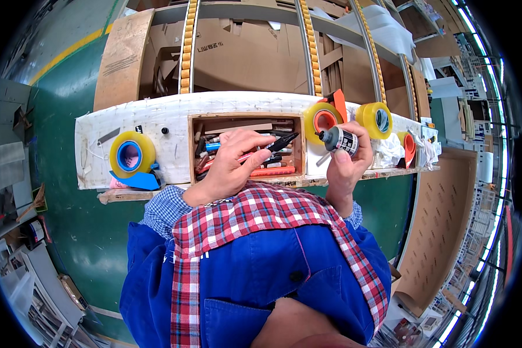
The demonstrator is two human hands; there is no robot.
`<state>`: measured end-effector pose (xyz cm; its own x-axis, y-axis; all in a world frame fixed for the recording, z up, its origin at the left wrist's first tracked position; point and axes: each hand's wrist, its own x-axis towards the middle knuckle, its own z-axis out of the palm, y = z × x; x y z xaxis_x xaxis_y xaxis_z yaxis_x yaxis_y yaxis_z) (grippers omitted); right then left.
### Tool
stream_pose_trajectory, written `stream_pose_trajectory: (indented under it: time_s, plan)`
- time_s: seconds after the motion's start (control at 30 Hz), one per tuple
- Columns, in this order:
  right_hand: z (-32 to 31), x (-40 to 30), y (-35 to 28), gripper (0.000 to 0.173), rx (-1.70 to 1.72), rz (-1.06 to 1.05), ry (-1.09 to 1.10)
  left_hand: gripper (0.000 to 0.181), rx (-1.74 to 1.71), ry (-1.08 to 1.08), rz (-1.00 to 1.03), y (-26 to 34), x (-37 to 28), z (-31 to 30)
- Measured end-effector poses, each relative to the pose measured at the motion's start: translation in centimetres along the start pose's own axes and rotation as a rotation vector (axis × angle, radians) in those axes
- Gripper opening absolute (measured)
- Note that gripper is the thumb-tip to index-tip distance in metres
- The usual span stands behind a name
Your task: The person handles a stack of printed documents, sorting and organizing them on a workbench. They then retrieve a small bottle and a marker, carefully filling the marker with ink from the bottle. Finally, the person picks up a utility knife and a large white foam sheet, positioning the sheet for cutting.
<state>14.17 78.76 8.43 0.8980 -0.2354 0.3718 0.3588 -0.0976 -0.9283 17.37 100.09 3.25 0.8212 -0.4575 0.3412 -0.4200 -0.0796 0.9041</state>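
My left hand [232, 163] grips a black marker [282, 141], its dark tip pointing right and up, above a wooden box [304, 152] full of markers and pens. To the right, my right hand [350, 163] holds a small ink bottle [346, 141] with a printed label, tilted so its dark nozzle points left towards the marker tip. A gap separates nozzle and tip. Behind the bottle lies a roll of clear yellowish tape [311, 124] on an orange dispenser. A small black cap [165, 130] stands on the white-covered bench [174, 161], left of the box.
A tape roll on a blue dispenser [145, 179] and a grey blade [108, 135] lie at the left. Another tape roll [365, 119], crumpled white tissue [390, 151] and an orange dispenser [410, 150] are at the right. Roller rails [186, 56] and cardboard [252, 61] lie beyond the bench.
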Motion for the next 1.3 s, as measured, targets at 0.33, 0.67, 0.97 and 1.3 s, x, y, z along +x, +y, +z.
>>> stream_pose_trajectory:
  time_s: [0.33,0.67,0.97,1.3]
  plan:
    - [-0.1,-0.1,0.0,0.034,-0.001,0.005,-0.001,0.026,0.014,0.016,-0.024,0.4,0.2,-0.2]
    - [-0.1,0.0,0.0,0.034,-0.03,0.007,-0.023,0.026,0.027,0.031,-0.022,0.4,0.1,-0.2]
    - [0.6,-0.3,-0.2,0.033,0.067,0.021,-0.034,0.026,0.043,0.054,-0.023,0.2,-0.4,-0.3]
    - [0.3,0.1,-0.3,0.033,0.172,0.082,-0.063,0.023,0.104,0.056,-0.08,0.8,0.5,0.1]
